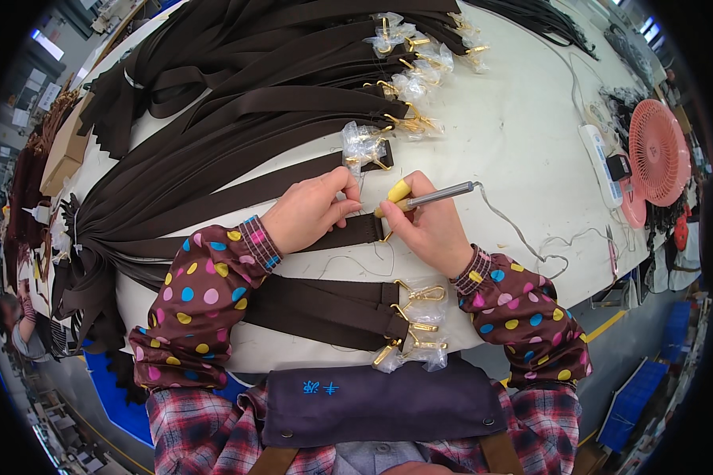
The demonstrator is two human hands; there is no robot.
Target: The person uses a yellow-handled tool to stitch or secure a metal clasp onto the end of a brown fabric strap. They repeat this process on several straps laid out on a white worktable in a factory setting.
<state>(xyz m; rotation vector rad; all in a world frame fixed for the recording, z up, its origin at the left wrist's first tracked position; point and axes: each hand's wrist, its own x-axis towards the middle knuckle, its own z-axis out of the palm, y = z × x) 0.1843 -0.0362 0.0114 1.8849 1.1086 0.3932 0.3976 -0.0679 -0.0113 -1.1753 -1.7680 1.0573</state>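
Observation:
My left hand (314, 209) is pinched on what looks like a fine dark thread, just above the end of a dark brown strap (348, 233). My right hand (426, 227), with a yellow cover on one finger, grips a metal pen-like tool (448, 192) with a grey cord, its tip by the left fingertips. A gold clasp, partly hidden, shows at the strap's end. Above, a plastic-wrapped gold clasp (364, 146) lies on another strap. Below, several straps (318, 315) end in gold snap hooks (425, 293), some wrapped in plastic.
A white table (523, 142) bears bundled straps (214, 71) at the back and left. At right are a white power strip (600, 166), a pink basket-like round object (657, 150) and loose cords. A cardboard box (65, 146) stands at left. Another person (24, 324) is at the far left.

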